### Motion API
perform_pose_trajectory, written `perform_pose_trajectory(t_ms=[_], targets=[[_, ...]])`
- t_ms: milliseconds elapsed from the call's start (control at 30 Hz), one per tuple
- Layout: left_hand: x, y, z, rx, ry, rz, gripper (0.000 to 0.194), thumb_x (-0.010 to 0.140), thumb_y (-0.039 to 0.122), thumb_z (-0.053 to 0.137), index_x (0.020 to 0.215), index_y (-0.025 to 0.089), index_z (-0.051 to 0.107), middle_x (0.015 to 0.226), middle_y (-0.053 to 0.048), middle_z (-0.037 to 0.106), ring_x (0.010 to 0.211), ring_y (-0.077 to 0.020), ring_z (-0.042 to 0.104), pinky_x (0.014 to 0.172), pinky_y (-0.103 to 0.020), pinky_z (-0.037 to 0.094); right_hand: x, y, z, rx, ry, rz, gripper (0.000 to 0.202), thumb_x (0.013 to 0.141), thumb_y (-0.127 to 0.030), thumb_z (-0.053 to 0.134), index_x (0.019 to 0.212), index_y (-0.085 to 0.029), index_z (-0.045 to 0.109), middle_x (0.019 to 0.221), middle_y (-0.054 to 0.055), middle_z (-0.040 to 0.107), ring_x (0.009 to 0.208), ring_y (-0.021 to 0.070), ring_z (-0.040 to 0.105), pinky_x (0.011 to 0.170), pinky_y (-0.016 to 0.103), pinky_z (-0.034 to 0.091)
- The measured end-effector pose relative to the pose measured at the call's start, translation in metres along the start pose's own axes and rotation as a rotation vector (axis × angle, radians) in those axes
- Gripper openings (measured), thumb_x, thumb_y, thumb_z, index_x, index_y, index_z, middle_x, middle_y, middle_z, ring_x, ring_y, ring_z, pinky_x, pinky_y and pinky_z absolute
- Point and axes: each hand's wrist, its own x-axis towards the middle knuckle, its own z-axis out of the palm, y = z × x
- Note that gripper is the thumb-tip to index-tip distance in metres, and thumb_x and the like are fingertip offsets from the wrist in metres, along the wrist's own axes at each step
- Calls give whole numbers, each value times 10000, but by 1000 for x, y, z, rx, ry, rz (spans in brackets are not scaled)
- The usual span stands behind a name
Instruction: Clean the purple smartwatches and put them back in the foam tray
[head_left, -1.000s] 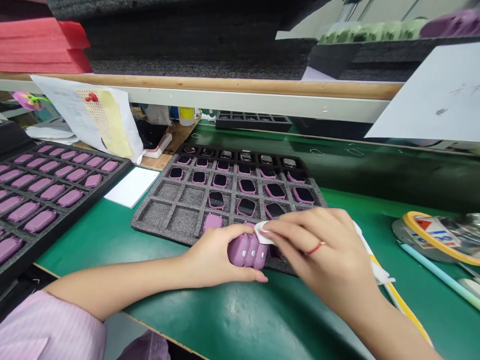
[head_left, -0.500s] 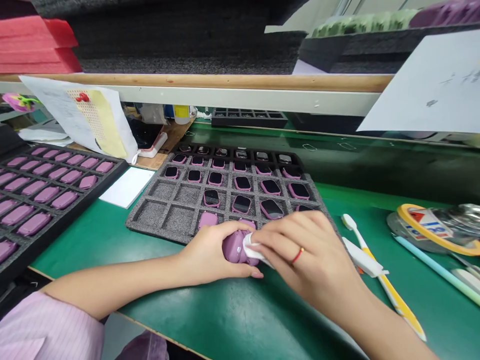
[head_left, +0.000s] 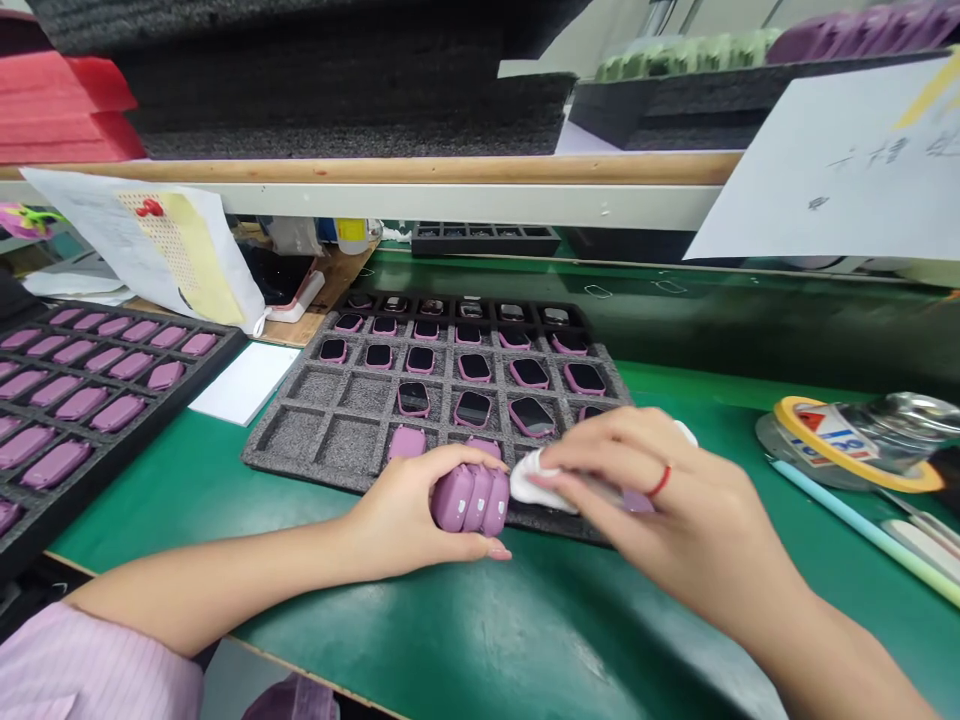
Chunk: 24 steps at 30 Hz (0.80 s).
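The left hand [head_left: 401, 510], curled with thumb and fingers apart, grips a row of three purple cases [head_left: 471, 500] pressed side by side, over the near part of the green table [head_left: 420, 650], in from its near edge. The right hand [head_left: 675, 500], wearing a thin red ring [head_left: 661, 482], pinches a folded white cloth [head_left: 536, 480] between thumb and fingers; the cloth is just beside the cases, and whether the two touch I cannot tell. Behind the hands a dark foam tray [head_left: 349, 440] lies across the middle of the table, reaching toward the far edge. Dark-screened watches [head_left: 474, 368] sit in many of its compartments, while four compartments at its near left corner are bare; next to these, two purple pieces [head_left: 407, 442] lie in the nearest row. Toward the table's left side a second tray [head_left: 157, 410] carries rows of purple pieces, with a white pad [head_left: 244, 385] between the two trays. Toward the right side stand a clear jar [head_left: 847, 440] with a yellow band and, in front of it, a pale blue stick [head_left: 862, 530] lying at a slant
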Motion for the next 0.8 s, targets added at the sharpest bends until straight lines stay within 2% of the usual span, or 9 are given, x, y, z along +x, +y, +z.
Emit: perform_pose_trajectory(t_ms=[67,133,233,400,467,567,700,733,800], targets=[[0,0,0,-17,-4,20,583,668,292,878,1192,226,632,1190,-37,706,1081,-235,669,1004,-364,507,0,-9,3,71,-106,-57,88,954,-154,599,939,-227,646,833,11,690,763,150,609,696,322,453],[0,-1,0,-23,-5,30,566,681,284,868,1192,227,632,1195,-38,706,1095,-235,666,1011,-362,504,-1,-13,8,94,-151,-73,125,968,-135,566,935,-219,652,830,8,704,750,146,591,703,326,437],[1,-2,0,-34,-4,18,600,659,317,884,1193,223,627,1199,-47,704,1097,-248,665,1015,-384,506,-1,-13,12,36,-98,-48,61,964,-176,594,960,-204,648,847,21,719,768,160,594,715,342,422],[0,-3,0,3,-3,29,582,669,286,872,1195,230,630,1187,-42,706,1085,-247,668,1007,-389,510,2,-9,11,33,-126,-87,107,973,-150,565,923,-203,644,837,6,736,733,149,618,727,351,414],[0,-2,0,-1,6,15,602,650,294,888,1188,223,627,1173,-45,708,1073,-249,672,996,-393,517,2,-5,10,-59,-68,-75,87,971,-175,578,929,-207,647,834,12,738,732,162,631,727,362,415],[-2,0,0,-51,-16,-14,586,646,279,896,1166,233,631,1135,-36,716,1071,-250,682,1002,-405,514,1,7,7,-62,24,66,57,945,-201,621,904,-227,652,820,6,729,735,169,662,707,337,467],[-2,-1,0,-124,-34,-19,553,665,246,886,1155,256,630,1172,-30,704,1139,-253,668,1050,-409,483,-3,22,-4,53,138,397,75,885,-290,701,927,-254,650,762,-16,698,636,156,653,597,287,519],[-3,-1,0,-132,-36,-17,551,665,240,886,1152,257,629,1182,-30,700,1148,-252,665,1058,-408,478,-4,23,-6,46,142,428,99,883,-299,704,961,-258,661,762,-15,698,628,157,651,591,286,525],[-3,-2,0,-143,-40,-12,551,669,234,884,1154,254,624,1195,-32,695,1151,-250,664,1064,-403,474,-3,22,-10,22,109,380,83,894,-289,693,969,-255,687,784,-2,716,658,162,667,617,287,542]])
